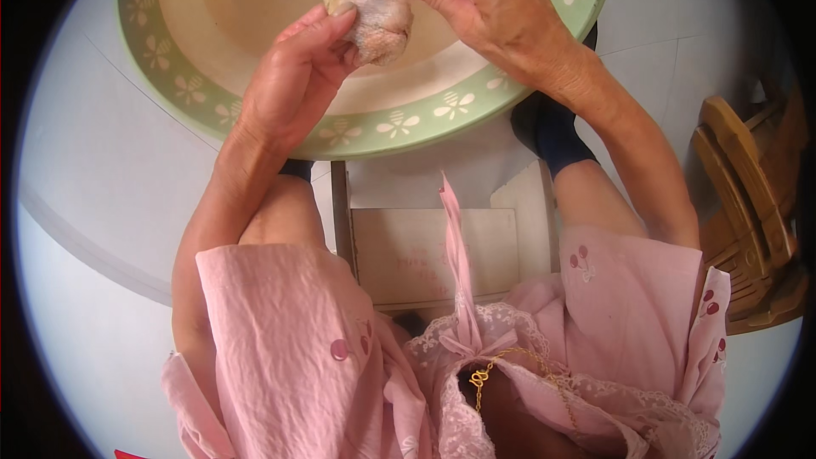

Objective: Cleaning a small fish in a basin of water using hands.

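Observation:
My left hand [299, 70] grips a pale, bumpy-skinned piece of raw poultry [376, 22] between thumb and fingers, near the top of the view. Just to its right is my right hand [484, 6], thumb and index finger brought close together, a small gap away from the piece. Whether anything tiny sits between those fingertips cannot be told. Under both hands lies a large round basin [395, 124] with a green rim patterned with white flowers. Its inside is pale, with a small dark mark on the bottom.
The basin rests low between my feet, above a pale tiled floor [115, 159]. Nearer my body is a low pale board or box [437, 255] bearing writing, between my knees. A brown wooden chair or stool [752, 204] stands at the right.

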Available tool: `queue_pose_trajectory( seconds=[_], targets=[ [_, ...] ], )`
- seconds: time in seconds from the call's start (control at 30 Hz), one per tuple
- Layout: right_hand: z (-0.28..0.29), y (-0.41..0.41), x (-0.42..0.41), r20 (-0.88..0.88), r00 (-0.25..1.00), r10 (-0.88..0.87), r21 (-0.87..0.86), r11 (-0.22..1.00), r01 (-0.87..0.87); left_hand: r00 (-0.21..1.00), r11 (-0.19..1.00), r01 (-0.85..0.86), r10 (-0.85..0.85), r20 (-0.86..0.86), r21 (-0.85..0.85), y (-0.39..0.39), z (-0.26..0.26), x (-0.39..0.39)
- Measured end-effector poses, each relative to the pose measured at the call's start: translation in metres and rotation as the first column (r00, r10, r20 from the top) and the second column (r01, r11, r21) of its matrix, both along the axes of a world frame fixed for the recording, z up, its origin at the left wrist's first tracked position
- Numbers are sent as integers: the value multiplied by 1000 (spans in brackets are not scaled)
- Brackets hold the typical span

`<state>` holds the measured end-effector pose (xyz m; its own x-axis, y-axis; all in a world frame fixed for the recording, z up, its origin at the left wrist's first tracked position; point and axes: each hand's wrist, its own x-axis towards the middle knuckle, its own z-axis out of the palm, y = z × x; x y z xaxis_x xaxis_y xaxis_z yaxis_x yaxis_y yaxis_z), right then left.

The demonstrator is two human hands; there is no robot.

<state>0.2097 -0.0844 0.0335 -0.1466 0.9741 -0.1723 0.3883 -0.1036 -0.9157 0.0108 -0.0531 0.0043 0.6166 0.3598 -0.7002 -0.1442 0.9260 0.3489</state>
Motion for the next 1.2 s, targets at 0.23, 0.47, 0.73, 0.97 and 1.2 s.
queue_pose_trajectory(
  seconds=[0.23, 0.47, 0.73, 0.97, 1.2],
  targets=[
    [-3, 1, -2, 40, 999, -8, 49, 999, 6, 1000, 1000, -18, 18, 21, -19, 2, 4, -1],
    [-16, -4, -4, -50, 999, 2, 69, 998, 1, 998, 999, -47, 46, -29, -8, 0, 2, 0],
    [-12, -4, -8, -20, 998, 59, 194, 979, -54, 999, 1000, -8, 10, -51, 29, 2, 1, -1],
    [-15, -4, -6, 133, 974, 182, 211, 955, -207, 994, 991, 96, -90, -68, 97, 0, -2, -5],
    [-23, -7, -8, 75, 984, 163, 106, 980, -170, 994, 992, 89, -83, -77, 86, -1, -4, -4]
  ],
)
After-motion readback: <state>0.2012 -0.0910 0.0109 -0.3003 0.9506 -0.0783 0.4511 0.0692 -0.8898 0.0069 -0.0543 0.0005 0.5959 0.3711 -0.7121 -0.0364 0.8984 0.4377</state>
